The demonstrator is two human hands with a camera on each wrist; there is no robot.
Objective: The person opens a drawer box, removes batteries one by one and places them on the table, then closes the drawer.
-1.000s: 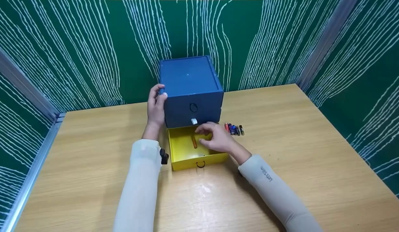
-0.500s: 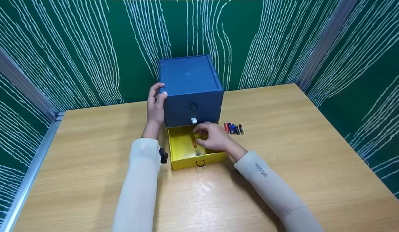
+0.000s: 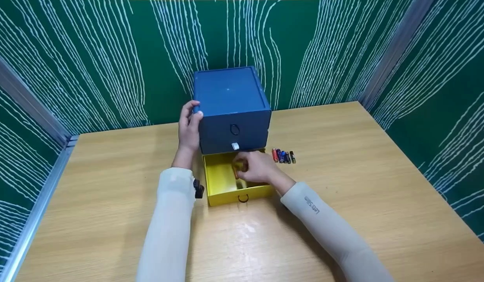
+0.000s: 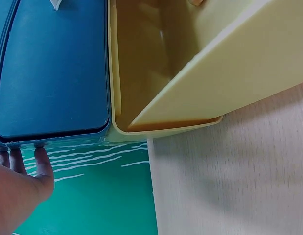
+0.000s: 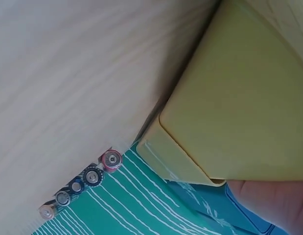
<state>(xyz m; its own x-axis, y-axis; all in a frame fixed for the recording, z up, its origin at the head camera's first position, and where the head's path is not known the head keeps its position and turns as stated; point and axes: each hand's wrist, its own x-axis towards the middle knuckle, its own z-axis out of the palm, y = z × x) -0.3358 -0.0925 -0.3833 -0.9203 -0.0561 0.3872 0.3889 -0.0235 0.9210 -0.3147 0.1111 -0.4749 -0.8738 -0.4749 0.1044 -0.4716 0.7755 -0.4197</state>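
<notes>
A blue drawer box (image 3: 230, 90) stands over a yellow drawer (image 3: 218, 182) that is pulled out towards me. My left hand (image 3: 189, 131) rests against the box's left side near the front top corner; its fingertips (image 4: 43, 159) touch the blue edge in the left wrist view. Inside the yellow drawer my right hand (image 3: 261, 166) reaches down, its curled fingers and thumb pinching an orange battery (image 3: 236, 174), which they partly cover. In the right wrist view the drawer's yellow side (image 5: 229, 112) hides most of that hand.
Several batteries (image 3: 283, 156) lie side by side on the wooden table (image 3: 343, 176), right of the box. Black loop handles (image 3: 243, 198) hang on the drawer fronts, and a small white tab (image 3: 235, 146) sticks out of the blue front. A green wall (image 3: 300, 51) stands behind.
My right hand has shifted slightly left inside the yellow drawer, and its fingers and thumb have closed in on the orange battery. The left hand has stayed on the box.
</notes>
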